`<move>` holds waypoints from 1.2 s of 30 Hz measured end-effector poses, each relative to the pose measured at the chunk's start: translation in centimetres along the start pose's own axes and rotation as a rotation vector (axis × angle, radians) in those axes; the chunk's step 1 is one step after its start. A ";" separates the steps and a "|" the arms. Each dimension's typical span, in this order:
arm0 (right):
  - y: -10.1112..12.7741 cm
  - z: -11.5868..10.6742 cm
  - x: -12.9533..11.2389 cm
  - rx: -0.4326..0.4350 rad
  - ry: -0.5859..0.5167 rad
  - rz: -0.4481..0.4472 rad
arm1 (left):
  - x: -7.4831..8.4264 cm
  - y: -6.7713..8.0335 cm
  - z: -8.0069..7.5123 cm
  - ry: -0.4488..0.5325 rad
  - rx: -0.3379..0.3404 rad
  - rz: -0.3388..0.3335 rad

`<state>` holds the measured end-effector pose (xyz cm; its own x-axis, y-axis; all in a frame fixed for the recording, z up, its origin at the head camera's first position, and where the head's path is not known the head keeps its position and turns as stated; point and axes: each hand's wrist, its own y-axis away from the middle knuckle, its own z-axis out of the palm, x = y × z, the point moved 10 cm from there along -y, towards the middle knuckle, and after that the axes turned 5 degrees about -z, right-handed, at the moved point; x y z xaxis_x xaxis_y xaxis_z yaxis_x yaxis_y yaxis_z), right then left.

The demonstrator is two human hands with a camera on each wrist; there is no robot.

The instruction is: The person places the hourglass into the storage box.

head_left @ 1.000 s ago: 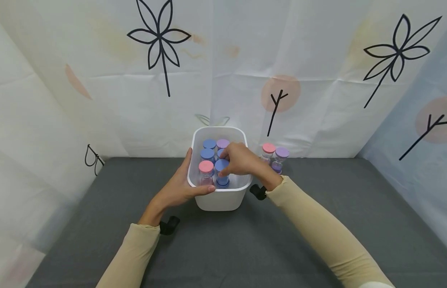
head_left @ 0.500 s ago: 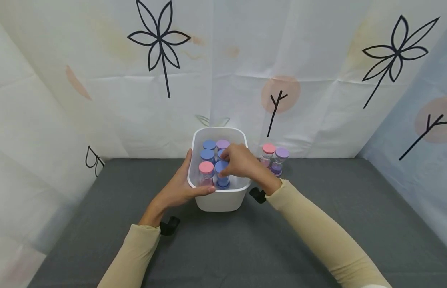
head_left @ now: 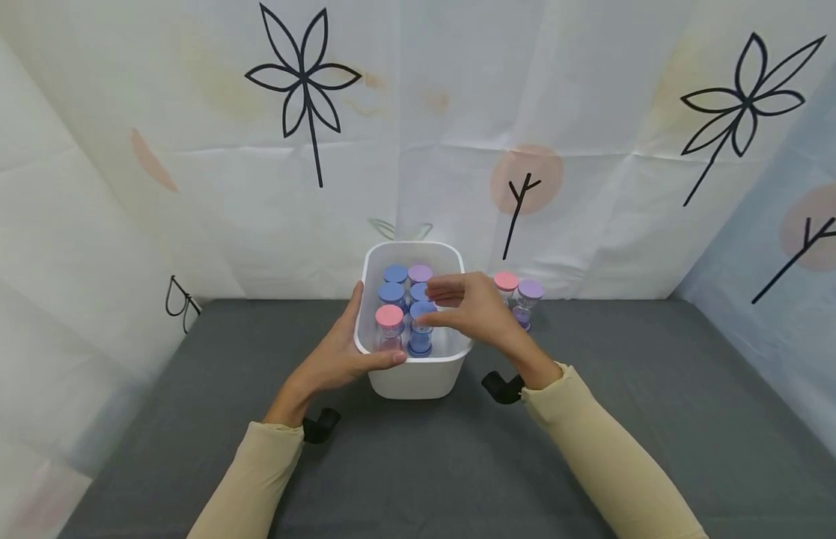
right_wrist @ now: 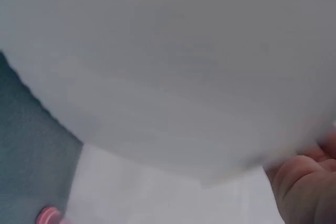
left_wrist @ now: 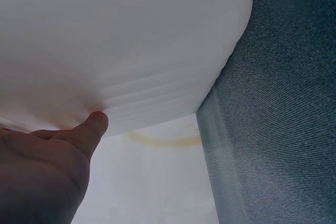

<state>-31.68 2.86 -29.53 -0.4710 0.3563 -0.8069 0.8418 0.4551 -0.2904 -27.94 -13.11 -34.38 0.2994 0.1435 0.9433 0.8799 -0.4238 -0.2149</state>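
Note:
In the head view my left hand (head_left: 337, 352) holds the near left corner of a white plastic bin (head_left: 418, 378), thumb along the front rim and fingers against the outer left wall. Several small sand timers stand inside: a pink-capped sand timer (head_left: 389, 317), a blue sand timer (head_left: 420, 342) beside it, more blue ones behind, and a purple-capped sand timer (head_left: 420, 273) at the back. Over the bin's right side hovers my right hand (head_left: 481, 308), thumb and fingers apart, holding nothing. It partly hides the blue caps. In the left wrist view, a fingertip touches the bin's outer wall (left_wrist: 157, 40).
Right of the bin, a pink-capped sand timer (head_left: 505, 281) and a purple sand timer (head_left: 528, 299) stand on the dark grey tabletop (head_left: 404, 471). A white patterned cloth (head_left: 431, 112) hangs close behind the bin. A black wrist camera (head_left: 501, 387) sticks out below the right wrist.
My right fingers have let go of the near blue sand timer and spread apart, and the hand has drawn slightly right. The left hand keeps its place on the bin.

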 end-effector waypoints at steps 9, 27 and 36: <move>3.8 -4.5 0.6 0.184 -0.241 -0.022 | 0.3 0.0 0.1 0.001 0.014 0.019; 7.6 -12.5 3.5 0.511 -0.398 -0.085 | 0.6 0.0 0.1 0.028 0.011 0.021; 8.6 -14.6 8.0 0.679 -0.125 0.068 | 0.5 -0.1 0.1 0.027 0.001 0.037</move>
<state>-32.05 21.58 -31.01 -0.4116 0.2504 -0.8763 0.8662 -0.1914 -0.4616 -27.80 -12.91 -33.93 0.3221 0.1033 0.9411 0.8685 -0.4278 -0.2503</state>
